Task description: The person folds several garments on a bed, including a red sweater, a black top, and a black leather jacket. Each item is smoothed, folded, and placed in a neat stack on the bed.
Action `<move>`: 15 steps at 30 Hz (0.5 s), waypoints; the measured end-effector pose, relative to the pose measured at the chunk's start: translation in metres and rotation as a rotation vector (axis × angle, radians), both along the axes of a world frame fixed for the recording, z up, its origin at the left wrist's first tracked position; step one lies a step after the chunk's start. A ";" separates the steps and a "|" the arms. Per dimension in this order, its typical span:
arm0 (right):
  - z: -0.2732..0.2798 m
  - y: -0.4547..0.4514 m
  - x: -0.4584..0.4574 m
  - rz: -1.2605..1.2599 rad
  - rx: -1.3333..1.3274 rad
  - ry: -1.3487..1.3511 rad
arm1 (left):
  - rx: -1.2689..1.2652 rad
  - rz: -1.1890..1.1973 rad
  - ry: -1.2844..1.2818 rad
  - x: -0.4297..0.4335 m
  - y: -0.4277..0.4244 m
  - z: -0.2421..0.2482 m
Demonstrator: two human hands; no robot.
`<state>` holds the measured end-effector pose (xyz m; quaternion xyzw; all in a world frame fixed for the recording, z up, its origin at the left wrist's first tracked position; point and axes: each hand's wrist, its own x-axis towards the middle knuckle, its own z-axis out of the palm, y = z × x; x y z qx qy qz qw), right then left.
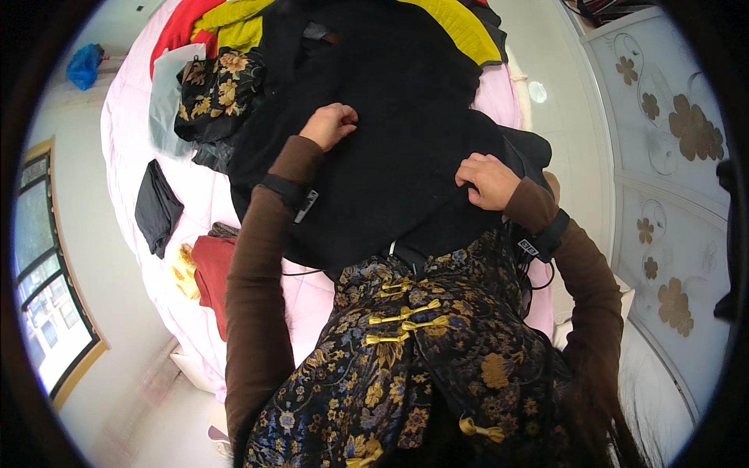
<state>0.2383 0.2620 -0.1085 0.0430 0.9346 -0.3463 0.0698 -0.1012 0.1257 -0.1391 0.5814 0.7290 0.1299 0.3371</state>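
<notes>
A large black fabric garment [398,128] lies spread before me on the bed, its lower edge reaching my lap. Near its left part is my left hand [330,126], fingers curled inward over the cloth; whether any fabric is pinched is hidden. My right hand [488,181] bends its fingers onto the garment at the right, where a fold runs from the fingertips toward my lap. A small dark label [319,32] shows near the garment's far end. At the near edge, a short white strip [392,247] stands out against the black.
A pink quilt [126,123] covers the bed. On its left lie a floral black garment [216,93], a clear plastic bag [167,128], folded black cloth [158,207] and red cloth [213,269]. Yellow clothing [234,26] sits at the far end. Flower-patterned panels [661,175] stand right.
</notes>
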 end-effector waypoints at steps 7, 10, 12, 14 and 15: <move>-0.009 0.002 0.005 -0.032 -0.069 0.026 | 0.061 0.305 0.043 0.014 0.003 -0.033; -0.011 0.002 0.005 -0.040 -0.080 0.023 | 0.048 0.323 -0.015 0.014 0.003 -0.036; -0.011 0.002 0.005 -0.043 -0.073 0.025 | 0.054 0.319 -0.013 0.017 0.005 -0.036; -0.011 0.002 0.005 -0.044 -0.053 0.028 | 0.053 0.294 0.013 0.020 0.009 -0.036; -0.011 0.001 0.005 -0.042 -0.060 0.029 | 0.018 0.263 0.035 0.021 0.011 -0.035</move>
